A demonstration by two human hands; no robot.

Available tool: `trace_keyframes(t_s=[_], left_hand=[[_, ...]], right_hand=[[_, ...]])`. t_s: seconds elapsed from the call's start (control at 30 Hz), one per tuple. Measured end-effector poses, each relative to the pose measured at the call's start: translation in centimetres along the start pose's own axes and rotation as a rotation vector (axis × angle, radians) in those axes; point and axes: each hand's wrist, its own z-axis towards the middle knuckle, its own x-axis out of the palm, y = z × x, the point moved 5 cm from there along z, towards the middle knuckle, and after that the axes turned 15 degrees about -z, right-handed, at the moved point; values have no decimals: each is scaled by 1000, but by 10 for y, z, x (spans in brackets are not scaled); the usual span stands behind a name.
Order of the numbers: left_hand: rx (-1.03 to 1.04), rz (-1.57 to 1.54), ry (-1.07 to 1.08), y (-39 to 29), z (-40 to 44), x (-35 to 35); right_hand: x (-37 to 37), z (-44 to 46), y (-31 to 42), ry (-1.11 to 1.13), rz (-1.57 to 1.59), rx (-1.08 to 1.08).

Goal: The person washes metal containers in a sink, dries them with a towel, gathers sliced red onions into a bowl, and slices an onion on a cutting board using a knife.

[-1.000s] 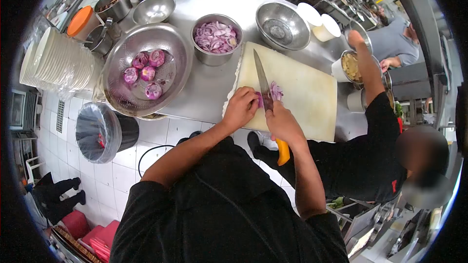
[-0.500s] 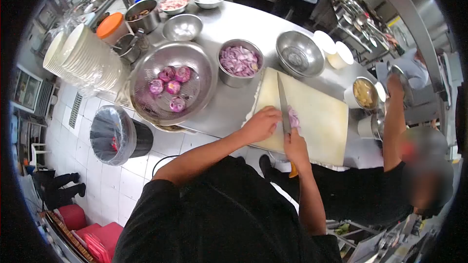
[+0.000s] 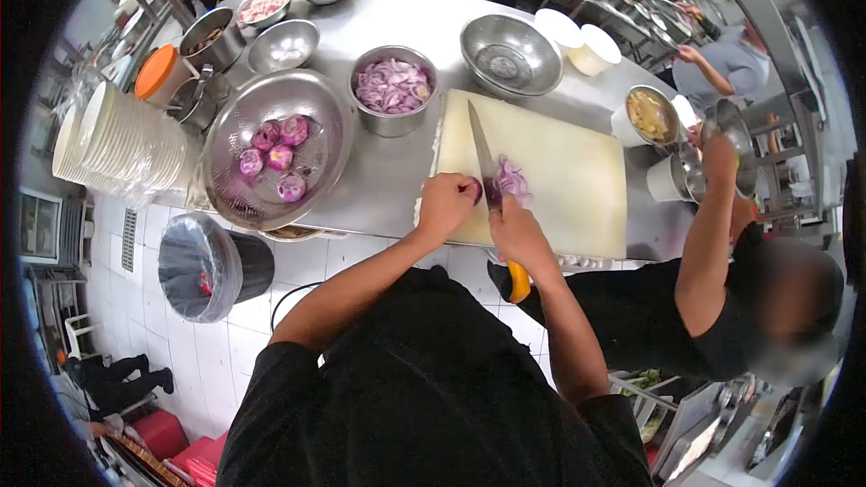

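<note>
My left hand (image 3: 446, 206) is closed on a piece of red onion (image 3: 474, 189) at the left part of the pale cutting board (image 3: 568, 162). My right hand (image 3: 521, 236) grips a knife (image 3: 483, 149) with a yellow handle, its blade pointing away from me beside the onion piece. Sliced onion (image 3: 511, 181) lies on the board just right of the blade. Behind the board's left corner stands a steel pot (image 3: 391, 122) of sliced onion. Several purple onions (image 3: 280, 158) sit in the wide perforated bowl (image 3: 334, 140) on the left.
An empty steel bowl (image 3: 511, 54) stands behind the board. Stacked white containers (image 3: 135, 149) are at the far left, above a lined bin (image 3: 200, 269). At the right, a co-worker's arm (image 3: 708, 248) reaches toward a bowl near a container of pale food (image 3: 648, 115).
The view has shifted, moving the table leftward and upward in the picture. Sliced onion by the blade looks more spread out. The co-worker's arm at the right has changed position.
</note>
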Motion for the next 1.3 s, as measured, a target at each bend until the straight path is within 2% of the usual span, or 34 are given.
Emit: trace_keyframes(t_s=[0.23, 0.33, 0.37, 0.47, 0.57, 0.67, 0.73, 0.8, 0.87, 0.93, 1.0, 1.07, 1.13, 1.27, 1.3], left_hand=[[-60, -61, 0, 14, 0, 2], [-92, -112, -10, 13, -3, 2], [-107, -130, -16, 12, -2, 1], [-35, -49, 3, 1, -3, -3], [-111, -106, 28, 0, -3, -3], [-76, -84, 5, 11, -1, 1], [-70, -91, 7, 9, -4, 0], [-70, -116, 1, 10, 1, 0], [-98, -155, 16, 17, -1, 3], [-82, -138, 0, 15, 0, 4], [-81, -166, -11, 18, -2, 2], [-92, -234, 2, 27, -1, 4], [-136, -193, 19, 15, -1, 1], [-78, -127, -15, 16, 1, 2], [-91, -143, -6, 16, 2, 2]], right_hand=[[-4, -6, 6, 58, 65, 41], [20, 13, 10, -167, -110, -89], [22, 11, -5, 19, 94, 20], [-4, 4, 1, 101, 60, 36], [27, 21, -16, -135, -60, -110], [42, 35, -25, -155, 18, -116], [33, 29, -27, -117, -11, -84], [-9, 6, 5, 59, 5, 8], [34, 27, -16, -108, -58, -57], [39, 33, -18, -194, -92, -87], [33, 36, -22, -169, -101, -92], [-6, 11, 7, -44, -92, -27], [-12, -1, 18, 66, -11, 43], [39, 35, -18, -169, -53, -151], [26, 30, -10, -90, -55, -101]])
